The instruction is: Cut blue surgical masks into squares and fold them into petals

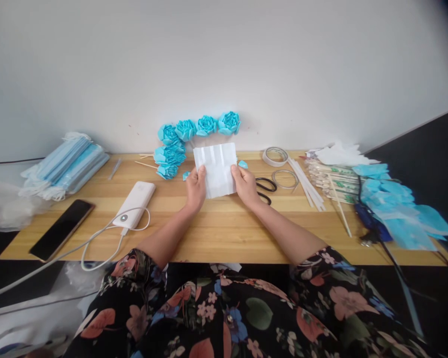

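Note:
A white pleated sheet (216,171), roughly square with fold lines running down it, is stretched upright above the table. My left hand (196,188) pinches its left edge, thumb on the near face. At the right edge my right hand (245,186) grips it the same way. Behind the sheet, blue handmade flowers (207,125) stand in a row and continue down the left side (169,154). Small blue petals (242,164) peek out beside the sheet. Black-handled scissors (266,185) lie just right of my right hand, their blades hidden.
On the left are a stack of blue face masks (69,166), a black phone (62,229) and a white power bank (134,204) with its cable. To the right lie tape rolls (275,156), white strips (306,184), wrapped sticks (330,179) and blue fabric pieces (392,204).

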